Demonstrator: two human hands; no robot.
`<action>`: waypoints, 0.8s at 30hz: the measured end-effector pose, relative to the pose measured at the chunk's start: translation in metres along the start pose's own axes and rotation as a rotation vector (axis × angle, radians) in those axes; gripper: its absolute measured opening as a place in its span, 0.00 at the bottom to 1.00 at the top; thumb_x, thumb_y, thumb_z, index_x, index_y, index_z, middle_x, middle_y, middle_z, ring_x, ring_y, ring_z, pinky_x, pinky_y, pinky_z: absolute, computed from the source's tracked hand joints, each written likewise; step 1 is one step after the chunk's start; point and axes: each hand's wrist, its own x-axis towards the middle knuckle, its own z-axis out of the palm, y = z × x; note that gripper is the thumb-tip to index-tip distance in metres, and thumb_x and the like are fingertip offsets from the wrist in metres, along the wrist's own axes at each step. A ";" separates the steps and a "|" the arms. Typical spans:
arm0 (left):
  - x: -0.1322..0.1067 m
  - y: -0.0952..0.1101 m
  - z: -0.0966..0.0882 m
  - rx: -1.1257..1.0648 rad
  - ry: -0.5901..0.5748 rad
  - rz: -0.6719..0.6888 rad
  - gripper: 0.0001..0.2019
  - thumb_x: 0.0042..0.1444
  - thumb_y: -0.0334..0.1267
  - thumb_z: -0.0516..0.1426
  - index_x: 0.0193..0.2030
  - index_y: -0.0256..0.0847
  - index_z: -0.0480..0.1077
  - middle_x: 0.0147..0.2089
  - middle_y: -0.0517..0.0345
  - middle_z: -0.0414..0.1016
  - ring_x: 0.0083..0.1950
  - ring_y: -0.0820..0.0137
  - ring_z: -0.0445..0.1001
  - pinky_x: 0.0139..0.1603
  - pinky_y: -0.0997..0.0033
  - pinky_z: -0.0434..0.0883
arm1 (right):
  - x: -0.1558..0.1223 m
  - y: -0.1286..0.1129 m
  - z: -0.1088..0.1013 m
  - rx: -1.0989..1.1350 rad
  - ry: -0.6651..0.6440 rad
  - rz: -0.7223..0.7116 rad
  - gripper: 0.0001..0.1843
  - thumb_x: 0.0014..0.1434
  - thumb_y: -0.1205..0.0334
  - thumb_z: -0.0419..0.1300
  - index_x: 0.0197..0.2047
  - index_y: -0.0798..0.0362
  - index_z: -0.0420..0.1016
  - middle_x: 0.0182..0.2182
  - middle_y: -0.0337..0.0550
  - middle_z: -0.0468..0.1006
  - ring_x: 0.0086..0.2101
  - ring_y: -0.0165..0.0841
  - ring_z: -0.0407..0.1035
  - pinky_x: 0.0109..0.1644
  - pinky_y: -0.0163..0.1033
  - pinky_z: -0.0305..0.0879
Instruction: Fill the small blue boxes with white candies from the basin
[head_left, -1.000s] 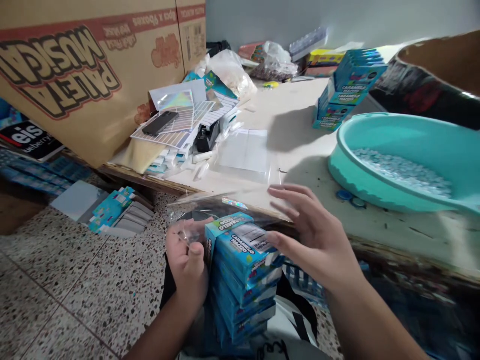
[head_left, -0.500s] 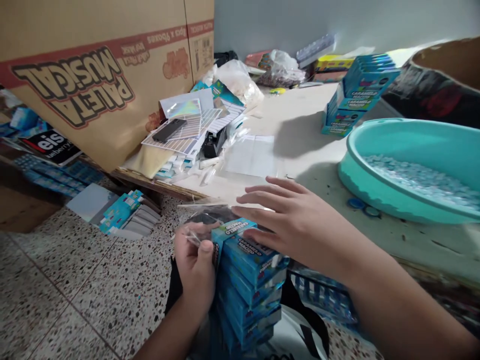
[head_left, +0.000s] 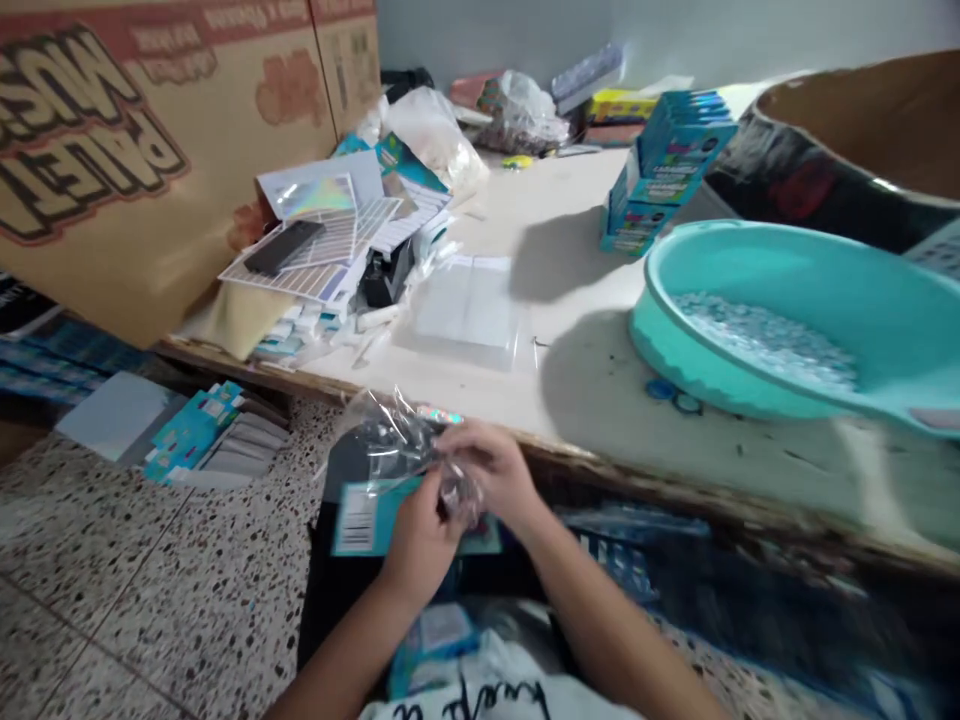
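Clock positions: read from the hands, with 12 o'clock pointing away from the person.
Left hand: the left hand [head_left: 422,545] is at the front of the desk, fingers curled onto clear plastic film [head_left: 394,440].
Right hand: the right hand [head_left: 495,472] is close against the left, at about 1 o'clock of it, gripping the same film; the pair work together at one bunched spot, presumably to keep the loose material gathered.
Clear film: between the hands, flaring towards 11 o'clock, where an iridescent strip [head_left: 440,413] shows by the desk edge; whether the strip is on the film cannot be told.
Barcoded panel: a blue panel with a barcode [head_left: 358,520] lies under the hands, clearest at 8 to 9 o'clock; its far part is hidden by them.
Lap: a blue box [head_left: 439,635] at 6 o'clock, seemingly kept there within easy reach.
Desk: on the desk [head_left: 559,195], a flat clear sleeve [head_left: 469,300] lies at 12 o'clock, probably left handy.
Basin: a turquoise basin [head_left: 660,345] at 2 o'clock, its high wall likely containing the many small pieces [head_left: 765,335].
Box stack: blue boxes [head_left: 667,170] at 1 o'clock, leaning at the top.
Papers: sheets [head_left: 360,230] at 11 o'clock, bearing a phone [head_left: 285,248].
Floor: flattened cartons [head_left: 199,435] at 9 o'clock.
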 end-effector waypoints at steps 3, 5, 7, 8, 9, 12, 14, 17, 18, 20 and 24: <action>0.007 -0.033 -0.016 0.132 0.014 -0.054 0.15 0.53 0.50 0.65 0.40 0.41 0.74 0.35 0.53 0.81 0.35 0.61 0.80 0.36 0.65 0.75 | -0.019 0.026 0.033 0.088 0.037 0.106 0.09 0.65 0.61 0.60 0.37 0.51 0.81 0.34 0.45 0.84 0.35 0.34 0.79 0.41 0.39 0.76; 0.010 -0.045 -0.026 0.165 0.016 -0.035 0.18 0.53 0.52 0.65 0.43 0.42 0.75 0.40 0.50 0.82 0.41 0.58 0.80 0.43 0.60 0.76 | -0.019 0.031 0.039 0.093 -0.007 0.071 0.10 0.65 0.65 0.57 0.39 0.50 0.81 0.35 0.45 0.85 0.37 0.33 0.79 0.44 0.39 0.77; 0.013 -0.049 -0.030 0.262 -0.016 0.012 0.20 0.54 0.52 0.64 0.48 0.43 0.75 0.44 0.48 0.82 0.47 0.55 0.80 0.53 0.51 0.75 | -0.017 0.034 0.034 0.092 -0.077 0.032 0.13 0.66 0.69 0.54 0.43 0.49 0.81 0.39 0.45 0.85 0.40 0.33 0.80 0.47 0.40 0.78; 0.014 -0.050 -0.031 0.332 -0.039 0.038 0.21 0.54 0.52 0.64 0.51 0.44 0.75 0.46 0.48 0.82 0.50 0.53 0.79 0.58 0.47 0.72 | -0.017 0.035 0.029 0.089 -0.113 0.023 0.14 0.66 0.70 0.54 0.46 0.49 0.80 0.41 0.45 0.85 0.43 0.33 0.80 0.48 0.40 0.78; 0.015 -0.051 -0.033 0.403 -0.067 0.065 0.23 0.54 0.53 0.64 0.53 0.45 0.75 0.48 0.47 0.81 0.53 0.51 0.78 0.64 0.43 0.68 | -0.018 0.036 0.025 0.081 -0.143 0.012 0.16 0.66 0.71 0.54 0.49 0.48 0.79 0.44 0.46 0.85 0.45 0.33 0.80 0.50 0.40 0.78; 0.016 -0.054 -0.046 0.521 -0.189 0.110 0.29 0.54 0.55 0.65 0.61 0.49 0.72 0.54 0.47 0.79 0.62 0.48 0.73 0.73 0.38 0.56 | -0.023 0.038 0.018 0.032 -0.209 -0.008 0.18 0.66 0.71 0.53 0.54 0.47 0.77 0.48 0.48 0.84 0.50 0.34 0.79 0.53 0.41 0.78; 0.017 -0.061 -0.062 0.508 -0.302 0.142 0.38 0.47 0.61 0.68 0.63 0.49 0.70 0.55 0.47 0.78 0.64 0.47 0.72 0.73 0.39 0.57 | -0.025 0.038 0.020 0.025 -0.259 0.010 0.17 0.67 0.70 0.53 0.54 0.47 0.77 0.48 0.48 0.83 0.51 0.35 0.78 0.54 0.42 0.78; 0.019 -0.074 -0.082 0.483 -0.426 0.156 0.52 0.29 0.68 0.71 0.62 0.47 0.70 0.54 0.46 0.78 0.64 0.42 0.71 0.71 0.39 0.61 | -0.028 0.040 0.026 0.090 -0.280 0.075 0.15 0.69 0.66 0.53 0.50 0.48 0.80 0.47 0.47 0.83 0.51 0.34 0.78 0.57 0.43 0.76; 0.020 -0.078 -0.086 0.493 -0.454 0.137 0.54 0.25 0.69 0.72 0.62 0.47 0.71 0.53 0.46 0.78 0.63 0.42 0.71 0.70 0.39 0.61 | -0.028 0.041 0.027 0.113 -0.268 0.087 0.14 0.70 0.65 0.53 0.49 0.48 0.80 0.46 0.46 0.83 0.52 0.34 0.78 0.58 0.44 0.76; 0.021 -0.082 -0.089 0.524 -0.489 0.089 0.55 0.24 0.69 0.72 0.62 0.48 0.71 0.53 0.46 0.79 0.63 0.41 0.71 0.70 0.37 0.61 | -0.030 0.042 0.026 0.131 -0.234 0.077 0.13 0.70 0.65 0.54 0.49 0.48 0.80 0.47 0.46 0.83 0.53 0.34 0.77 0.59 0.45 0.76; 0.023 -0.082 -0.085 0.522 -0.472 0.164 0.55 0.25 0.70 0.71 0.63 0.49 0.70 0.53 0.45 0.79 0.60 0.41 0.73 0.70 0.34 0.59 | -0.032 0.030 0.014 -0.057 -0.242 -0.064 0.17 0.68 0.71 0.53 0.52 0.49 0.79 0.51 0.51 0.82 0.57 0.37 0.75 0.60 0.49 0.75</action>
